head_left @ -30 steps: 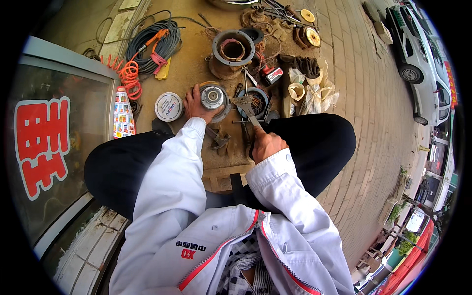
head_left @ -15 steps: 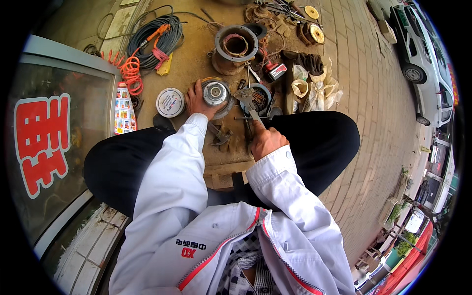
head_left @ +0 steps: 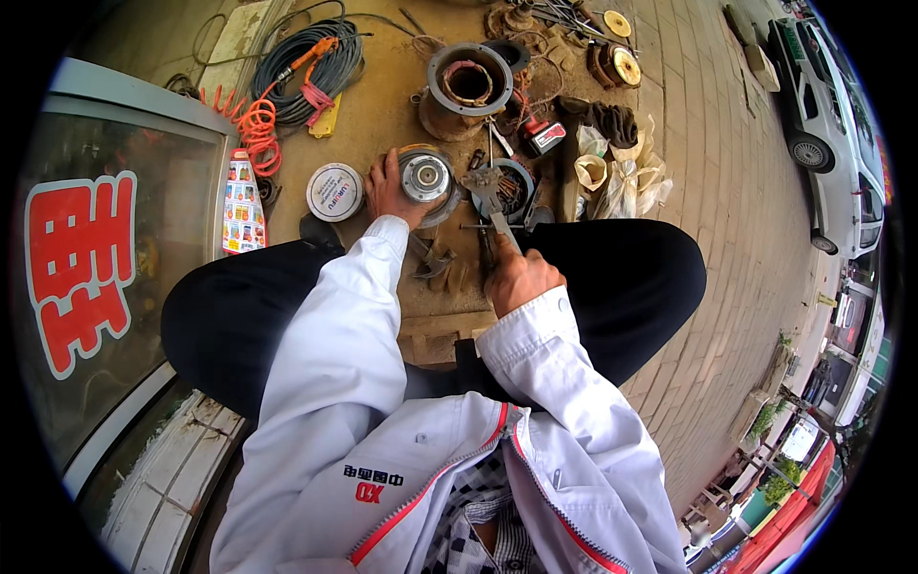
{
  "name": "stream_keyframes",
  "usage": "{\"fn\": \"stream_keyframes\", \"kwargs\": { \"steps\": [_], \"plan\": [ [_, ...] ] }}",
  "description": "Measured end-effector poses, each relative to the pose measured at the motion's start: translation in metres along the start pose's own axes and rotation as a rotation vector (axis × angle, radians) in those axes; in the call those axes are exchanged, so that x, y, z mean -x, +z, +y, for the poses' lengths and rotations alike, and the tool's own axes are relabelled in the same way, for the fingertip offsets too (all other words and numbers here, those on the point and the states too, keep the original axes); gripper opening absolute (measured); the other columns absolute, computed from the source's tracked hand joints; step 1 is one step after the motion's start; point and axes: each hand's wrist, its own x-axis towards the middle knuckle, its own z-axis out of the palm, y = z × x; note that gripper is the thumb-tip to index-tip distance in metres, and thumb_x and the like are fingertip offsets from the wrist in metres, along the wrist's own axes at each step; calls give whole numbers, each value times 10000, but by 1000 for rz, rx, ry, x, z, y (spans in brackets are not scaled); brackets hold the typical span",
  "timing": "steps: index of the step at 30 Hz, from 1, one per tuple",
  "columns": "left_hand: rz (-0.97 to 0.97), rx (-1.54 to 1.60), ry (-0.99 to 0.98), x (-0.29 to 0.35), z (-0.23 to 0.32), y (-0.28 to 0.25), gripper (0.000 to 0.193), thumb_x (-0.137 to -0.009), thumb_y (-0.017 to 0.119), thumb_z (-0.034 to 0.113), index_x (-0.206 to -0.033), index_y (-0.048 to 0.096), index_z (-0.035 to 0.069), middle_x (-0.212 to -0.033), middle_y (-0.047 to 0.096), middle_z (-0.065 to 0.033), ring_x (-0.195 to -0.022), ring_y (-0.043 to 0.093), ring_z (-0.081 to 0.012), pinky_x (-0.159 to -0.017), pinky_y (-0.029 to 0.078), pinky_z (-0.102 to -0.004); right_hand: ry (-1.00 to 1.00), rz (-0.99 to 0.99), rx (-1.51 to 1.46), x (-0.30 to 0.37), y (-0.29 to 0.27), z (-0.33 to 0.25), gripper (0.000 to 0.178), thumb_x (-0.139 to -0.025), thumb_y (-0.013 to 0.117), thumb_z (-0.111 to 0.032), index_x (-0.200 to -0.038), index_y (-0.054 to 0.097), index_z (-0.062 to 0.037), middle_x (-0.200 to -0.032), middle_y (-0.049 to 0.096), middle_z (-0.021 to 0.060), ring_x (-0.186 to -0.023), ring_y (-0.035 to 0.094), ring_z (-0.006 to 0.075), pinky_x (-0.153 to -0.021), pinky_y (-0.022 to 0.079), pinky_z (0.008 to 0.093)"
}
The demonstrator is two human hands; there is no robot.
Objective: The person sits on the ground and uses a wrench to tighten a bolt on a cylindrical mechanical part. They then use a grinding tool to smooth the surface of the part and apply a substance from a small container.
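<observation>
My left hand is curled around the left side of a round metal motor part with a shiny hub in its middle, steadying it on the ground. In my right hand I grip the handle of a large adjustable wrench. Its jaw end points away from me, to the right of the motor part and apart from it. Just beyond the wrench sits a round blue-grey tray of small screws and bolts. A hammer lies below the motor part.
A round white-lidded tin stands left of my left hand. Farther off are a hollow motor housing, coiled black cable, an orange coiled hose, a red-and-black battery tool and plastic bags. A glass door borders the left.
My view has shifted slightly, so the surroundings sit a little differently in the picture. Both hands keep their holds on the motor part and the wrench.
</observation>
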Motion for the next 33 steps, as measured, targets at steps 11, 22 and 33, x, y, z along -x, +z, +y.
{"fn": "stream_keyframes", "kwargs": {
  "steps": [11,22,33],
  "plan": [
    [-18,64,38,-4,-5,-8,1240,-547,937,478,-1537,266,149,-1486,364,-204,-1379,343,-426,-1154,304,-511,-13,-55,-24,9,-14,7,402,-884,568,-120,-1277,648,-114,-867,678,217,-732,711,380,-659,586,468],
    [-130,-17,84,-12,-3,-17,1285,-518,954,441,-1557,240,194,-1505,335,-202,-1375,334,-444,-1151,324,-504,69,-107,-40,24,-1,4,479,-861,576,-111,-1339,610,-138,-902,679,217,-765,716,379,-679,582,489],
    [-98,-10,117,-14,-8,-9,1296,-511,941,481,-1555,233,186,-1501,347,-213,-1363,349,-450,-1145,313,-513,45,-52,-45,21,-5,5,454,-846,621,-121,-1300,638,-126,-872,684,220,-722,715,384,-675,588,479]
  ]
}}
